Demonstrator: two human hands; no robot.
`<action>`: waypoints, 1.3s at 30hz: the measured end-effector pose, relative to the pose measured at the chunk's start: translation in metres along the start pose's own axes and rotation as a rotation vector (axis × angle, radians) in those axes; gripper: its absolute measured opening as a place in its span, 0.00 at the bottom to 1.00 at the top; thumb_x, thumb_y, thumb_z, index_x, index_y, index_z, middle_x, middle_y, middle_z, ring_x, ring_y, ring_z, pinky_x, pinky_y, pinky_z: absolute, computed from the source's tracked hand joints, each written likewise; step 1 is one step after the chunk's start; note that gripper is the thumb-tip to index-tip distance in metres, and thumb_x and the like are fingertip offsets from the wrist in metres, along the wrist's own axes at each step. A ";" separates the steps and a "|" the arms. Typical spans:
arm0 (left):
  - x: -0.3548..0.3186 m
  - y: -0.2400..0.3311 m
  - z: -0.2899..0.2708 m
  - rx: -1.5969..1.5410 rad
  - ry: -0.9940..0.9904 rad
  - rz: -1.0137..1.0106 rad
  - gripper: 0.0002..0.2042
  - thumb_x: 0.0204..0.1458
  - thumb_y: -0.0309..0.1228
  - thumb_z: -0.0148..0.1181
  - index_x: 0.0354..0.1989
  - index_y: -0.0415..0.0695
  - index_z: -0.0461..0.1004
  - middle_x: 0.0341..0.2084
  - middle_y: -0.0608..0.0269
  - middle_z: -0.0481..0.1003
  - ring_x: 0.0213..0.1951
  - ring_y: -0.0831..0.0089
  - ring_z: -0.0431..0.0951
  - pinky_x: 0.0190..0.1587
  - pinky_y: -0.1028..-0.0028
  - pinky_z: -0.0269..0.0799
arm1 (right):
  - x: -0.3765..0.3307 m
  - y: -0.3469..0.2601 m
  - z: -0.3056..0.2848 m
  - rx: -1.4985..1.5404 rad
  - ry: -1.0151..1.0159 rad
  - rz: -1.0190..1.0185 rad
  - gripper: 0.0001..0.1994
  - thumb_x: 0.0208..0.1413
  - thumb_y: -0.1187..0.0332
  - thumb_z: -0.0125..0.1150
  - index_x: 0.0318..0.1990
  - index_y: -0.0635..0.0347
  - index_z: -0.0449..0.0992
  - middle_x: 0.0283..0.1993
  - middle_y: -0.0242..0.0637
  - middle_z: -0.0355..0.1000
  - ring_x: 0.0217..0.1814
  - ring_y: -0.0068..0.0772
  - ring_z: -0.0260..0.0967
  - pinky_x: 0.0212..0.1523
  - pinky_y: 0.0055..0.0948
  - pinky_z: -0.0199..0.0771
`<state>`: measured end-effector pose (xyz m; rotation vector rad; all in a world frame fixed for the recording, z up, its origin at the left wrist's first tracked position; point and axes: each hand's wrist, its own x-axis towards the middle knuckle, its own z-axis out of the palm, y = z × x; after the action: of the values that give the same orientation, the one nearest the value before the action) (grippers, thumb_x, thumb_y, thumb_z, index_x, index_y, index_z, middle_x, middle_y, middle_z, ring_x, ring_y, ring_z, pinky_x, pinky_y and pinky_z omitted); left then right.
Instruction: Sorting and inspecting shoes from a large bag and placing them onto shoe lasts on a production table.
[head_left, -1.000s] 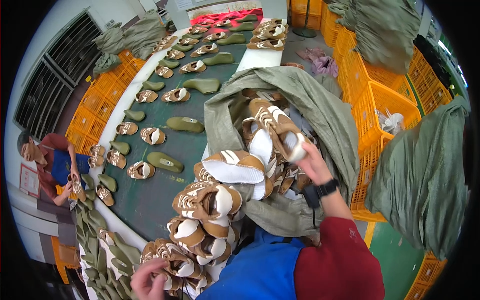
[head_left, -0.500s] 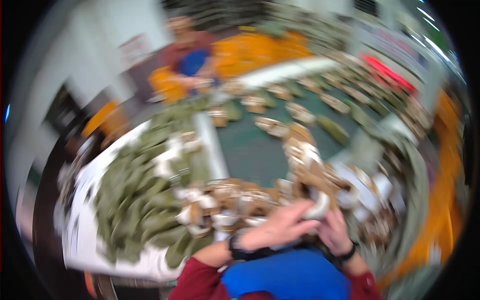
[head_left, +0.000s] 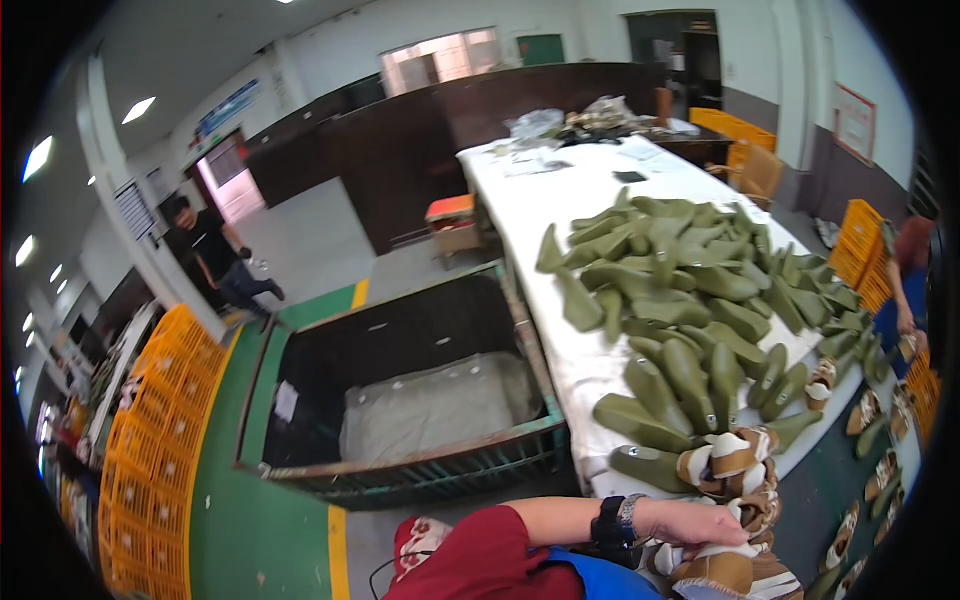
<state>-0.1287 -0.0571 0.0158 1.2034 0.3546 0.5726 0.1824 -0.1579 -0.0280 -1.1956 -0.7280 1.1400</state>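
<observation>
My left hand (head_left: pixel 695 524) reaches in from the bottom, with a watch and a black band on its wrist. Its fingers are closed on a tan and white shoe (head_left: pixel 735 572) at the lower right, whose near part is cut off by the picture's edge. Other brown and white shoes (head_left: pixel 735 455) crowd just beyond the hand. My right hand is out of view. A large heap of green shoe lasts (head_left: pixel 700 290) covers the near part of the white table (head_left: pixel 560 350), beside the shoes.
A dark open bin (head_left: pixel 400 470) with a green frame stands left of the table. Stacked orange crates (head_left: pixel 150 460) line the far left. One person (head_left: pixel 215 255) walks at the back left; another person (head_left: pixel 905 280) is at the right, by a green surface (head_left: pixel 800 485) bearing shoes and lasts.
The view has swung left, bringing in the bin, crates and walking person. My right hand has left the picture. My left hand stays at the shoes.
</observation>
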 end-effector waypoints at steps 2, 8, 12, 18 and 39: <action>-0.007 -0.001 -0.003 -0.163 0.156 -0.045 0.18 0.56 0.46 0.44 0.23 0.44 0.67 0.12 0.75 0.63 0.11 0.88 0.62 0.11 0.87 0.56 | 0.013 -0.001 0.008 -0.055 -0.108 -0.018 0.26 0.56 0.57 0.46 0.59 0.60 0.55 0.56 0.53 0.58 0.58 0.47 0.56 0.56 0.42 0.59; -0.022 -0.021 -0.011 -0.342 0.288 -0.058 0.21 0.56 0.51 0.40 0.27 0.46 0.69 0.12 0.78 0.63 0.08 0.90 0.57 0.09 0.87 0.49 | 0.003 -0.013 0.045 -0.171 -0.305 -0.135 0.26 0.56 0.56 0.44 0.59 0.60 0.55 0.56 0.53 0.58 0.58 0.47 0.56 0.58 0.44 0.56; -0.009 -0.021 -0.018 -0.300 0.223 -0.067 0.20 0.55 0.52 0.40 0.30 0.48 0.69 0.11 0.78 0.62 0.07 0.89 0.54 0.08 0.87 0.46 | -0.005 -0.029 0.061 -0.242 -0.251 -0.219 0.26 0.56 0.56 0.43 0.59 0.59 0.54 0.56 0.53 0.58 0.58 0.47 0.56 0.59 0.44 0.55; 0.003 0.020 -0.046 -0.412 0.363 -0.070 0.21 0.57 0.44 0.42 0.51 0.40 0.63 0.46 0.56 0.70 0.47 0.68 0.72 0.52 0.64 0.66 | 0.017 -0.019 0.055 0.151 -0.137 -0.031 0.14 0.58 0.63 0.45 0.44 0.63 0.67 0.40 0.38 0.69 0.42 0.29 0.68 0.42 0.30 0.71; 0.361 -0.009 -0.314 1.493 0.460 -0.058 0.22 0.42 0.39 0.57 0.45 0.40 0.69 0.39 0.45 0.72 0.44 0.51 0.71 0.46 0.63 0.66 | -0.264 0.117 -0.144 -0.073 1.400 0.152 0.08 0.56 0.63 0.50 0.38 0.54 0.71 0.22 0.24 0.65 0.18 0.12 0.60 0.15 0.12 0.60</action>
<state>-0.0069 0.3949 -0.0813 2.4578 1.3470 0.4962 0.1987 -0.4581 -0.1455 -1.7396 0.4076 0.1737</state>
